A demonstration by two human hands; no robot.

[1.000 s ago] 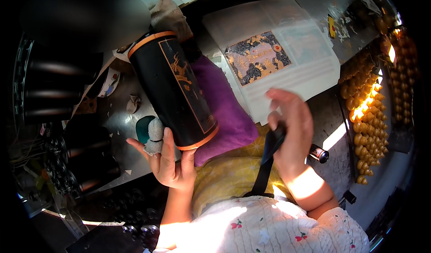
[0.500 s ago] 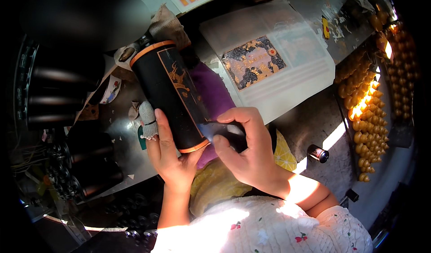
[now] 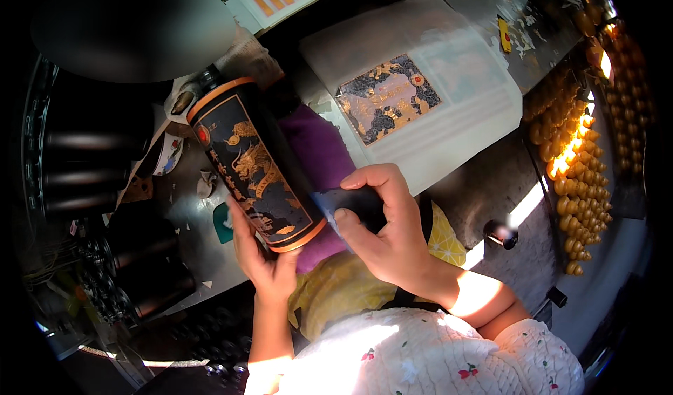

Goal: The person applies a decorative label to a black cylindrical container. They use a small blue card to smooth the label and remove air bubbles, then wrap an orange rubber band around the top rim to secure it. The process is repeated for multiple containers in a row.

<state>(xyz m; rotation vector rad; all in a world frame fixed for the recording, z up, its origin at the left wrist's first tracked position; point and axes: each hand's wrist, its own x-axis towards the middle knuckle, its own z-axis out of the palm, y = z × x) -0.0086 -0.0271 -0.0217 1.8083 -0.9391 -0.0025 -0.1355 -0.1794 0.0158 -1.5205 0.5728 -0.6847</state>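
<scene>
A black bottle (image 3: 254, 164) with orange bands at both ends lies tilted in front of me. Its gold dragon label faces upward. My left hand (image 3: 268, 269) cradles the lower end, fingers along the left side and thumb under the base. With thumb and bent fingers, my right hand (image 3: 398, 237) pinches a dark, flat scraper-like piece (image 3: 361, 206). The piece's bluish edge meets or nearly meets the bottle's lower right side; actual contact is hard to tell. A purple cloth (image 3: 319, 150) lies beneath the bottle.
Beyond my right hand, a translucent sheet (image 3: 477, 107) carries a gold-and-black label (image 3: 389, 99). Several black bottles (image 3: 91, 146) stand at left. Golden beaded strands (image 3: 575, 192) hang at right. A small yellow item (image 3: 504, 35) lies at the far right.
The bottle has turned about its long axis, bringing its label from the right side to the top. A grey-wrapped finger of my left hand has gone out of sight. My right hand stays nearly in place.
</scene>
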